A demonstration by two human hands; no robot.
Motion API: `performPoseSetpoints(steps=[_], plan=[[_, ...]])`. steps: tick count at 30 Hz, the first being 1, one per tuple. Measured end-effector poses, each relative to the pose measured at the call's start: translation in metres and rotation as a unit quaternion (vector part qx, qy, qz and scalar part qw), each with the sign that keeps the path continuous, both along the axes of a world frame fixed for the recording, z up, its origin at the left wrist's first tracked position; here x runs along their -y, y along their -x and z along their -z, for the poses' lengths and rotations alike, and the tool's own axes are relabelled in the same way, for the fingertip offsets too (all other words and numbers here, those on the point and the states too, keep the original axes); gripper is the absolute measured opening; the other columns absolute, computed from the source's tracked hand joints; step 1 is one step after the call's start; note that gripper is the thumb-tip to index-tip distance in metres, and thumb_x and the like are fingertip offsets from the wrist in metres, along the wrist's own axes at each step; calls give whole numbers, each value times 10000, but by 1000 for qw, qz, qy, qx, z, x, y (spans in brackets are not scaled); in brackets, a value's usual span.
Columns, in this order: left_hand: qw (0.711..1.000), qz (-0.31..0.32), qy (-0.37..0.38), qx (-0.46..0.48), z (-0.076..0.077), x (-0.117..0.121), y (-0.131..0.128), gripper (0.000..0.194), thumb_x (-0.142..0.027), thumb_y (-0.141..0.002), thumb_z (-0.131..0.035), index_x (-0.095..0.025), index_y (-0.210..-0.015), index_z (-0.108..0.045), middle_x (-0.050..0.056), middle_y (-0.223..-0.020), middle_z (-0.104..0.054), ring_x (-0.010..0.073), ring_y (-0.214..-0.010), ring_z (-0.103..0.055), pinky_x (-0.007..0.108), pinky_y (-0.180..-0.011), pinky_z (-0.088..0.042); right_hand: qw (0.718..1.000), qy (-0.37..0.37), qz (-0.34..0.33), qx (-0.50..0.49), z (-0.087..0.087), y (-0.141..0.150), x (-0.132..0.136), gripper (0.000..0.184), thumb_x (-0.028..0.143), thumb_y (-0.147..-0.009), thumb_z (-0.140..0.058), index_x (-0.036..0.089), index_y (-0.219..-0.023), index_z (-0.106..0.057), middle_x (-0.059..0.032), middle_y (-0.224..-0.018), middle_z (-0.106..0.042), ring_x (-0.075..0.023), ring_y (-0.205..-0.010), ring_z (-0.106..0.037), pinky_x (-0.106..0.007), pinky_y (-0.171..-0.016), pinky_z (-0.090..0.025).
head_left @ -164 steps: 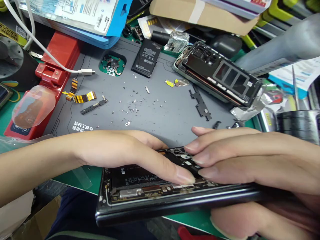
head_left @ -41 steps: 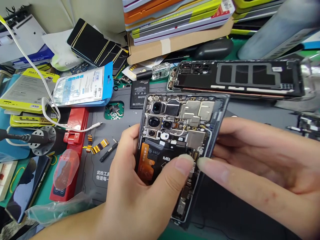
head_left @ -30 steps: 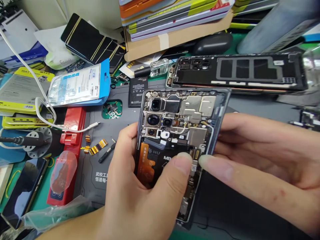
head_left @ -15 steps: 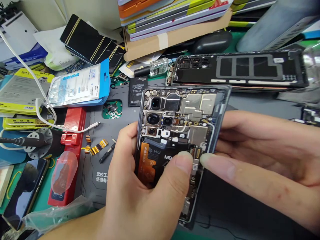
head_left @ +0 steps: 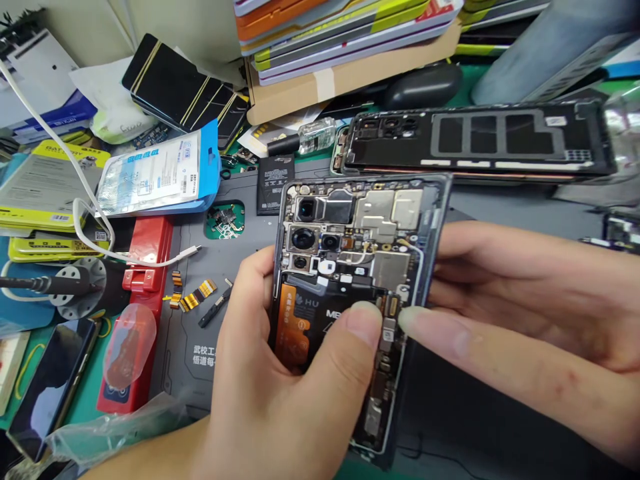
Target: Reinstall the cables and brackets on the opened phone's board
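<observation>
An opened phone with its back cover off is held upright in front of me, showing camera modules, metal shields and a black battery with an orange tab. My left hand wraps round its lower left side, thumb pressed on the battery near a small connector. My right hand grips the right edge from behind, its thumb tip resting beside the left thumb at that connector.
A grey work mat carries loose flex cables and a small battery. Another opened phone frame lies behind. A red tool, white cable, packaged parts and stacked boxes crowd the left and back.
Since 5.5 s ago the phone went from lying flat near the table edge to being held upright. Over the last second both thumbs stay at the connector; the phone shifts only slightly.
</observation>
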State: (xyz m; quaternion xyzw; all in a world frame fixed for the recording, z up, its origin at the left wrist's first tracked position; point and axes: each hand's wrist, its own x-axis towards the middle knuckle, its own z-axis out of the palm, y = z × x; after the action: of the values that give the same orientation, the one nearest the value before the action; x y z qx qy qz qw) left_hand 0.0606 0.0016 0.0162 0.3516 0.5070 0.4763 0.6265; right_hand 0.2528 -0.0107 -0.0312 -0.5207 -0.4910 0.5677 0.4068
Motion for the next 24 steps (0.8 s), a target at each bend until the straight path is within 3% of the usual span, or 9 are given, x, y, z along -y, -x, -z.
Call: performPoseSetpoints(steps=[8, 16, 24], plan=[[1000, 11, 5, 8, -1, 1, 1, 393, -202, -858, -1001, -282, -1130, -729, -75, -959, -854, 136, -861, -826, 187, -771, -696, 995, -36, 84, -46, 13, 9, -10, 622, 670, -730, -953, 378, -1256, -794, -89, -1049, -801, -376, -1121, -800, -446, -898, -754], [1000, 14, 12, 24, -2, 0, 1, 403, -143, -846, -992, -280, -1127, -738, -87, -970, -850, 120, -879, -823, 167, -804, -691, 996, -40, 74, -33, 20, 4, -12, 635, 737, -705, -932, 369, -1205, -798, -84, -1003, -792, -380, -1127, -794, -455, -914, -746], [1000, 19, 8, 8, -2, 0, 2, 396, -161, -863, -981, -270, -1144, -724, -77, -955, -836, 125, -849, -816, 175, -774, -689, 997, -20, 63, -38, 9, 1, -9, 649, 673, -741, -942, 374, -1293, -780, -81, -1050, -799, -366, -1083, -801, -411, -856, -749]])
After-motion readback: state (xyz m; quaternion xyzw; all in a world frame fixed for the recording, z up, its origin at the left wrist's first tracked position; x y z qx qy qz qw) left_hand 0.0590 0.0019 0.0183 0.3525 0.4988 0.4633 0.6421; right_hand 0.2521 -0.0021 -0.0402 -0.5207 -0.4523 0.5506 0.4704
